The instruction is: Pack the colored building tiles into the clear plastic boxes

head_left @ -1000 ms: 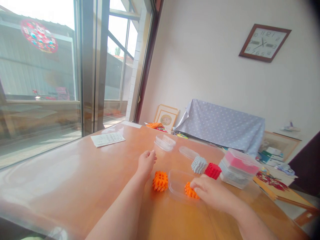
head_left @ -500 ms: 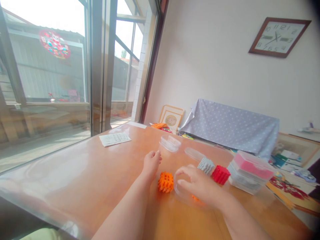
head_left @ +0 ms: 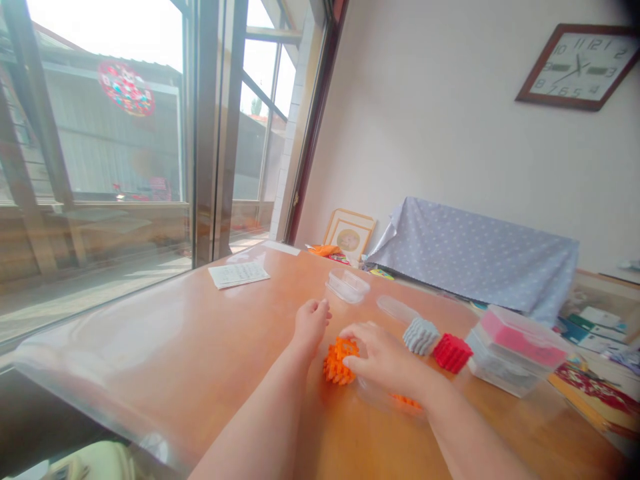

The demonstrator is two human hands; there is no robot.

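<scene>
Right hand point(head_left: 383, 360) clamps an orange block point(head_left: 336, 360) on the glossy wooden table point(head_left: 210, 360).
The orange block stands near the table's middle, between the 2 hands. It is a bright, spiky lattice cube of interlocked toothed plates, and the right thumb and fingers close on its right side. The left hand point(head_left: 311, 321) rests just beside it, fingers loosely curled and empty. Under the right wrist lies a clear tub point(head_left: 380, 399) holding 1 smaller orange piece point(head_left: 407, 402).
</scene>
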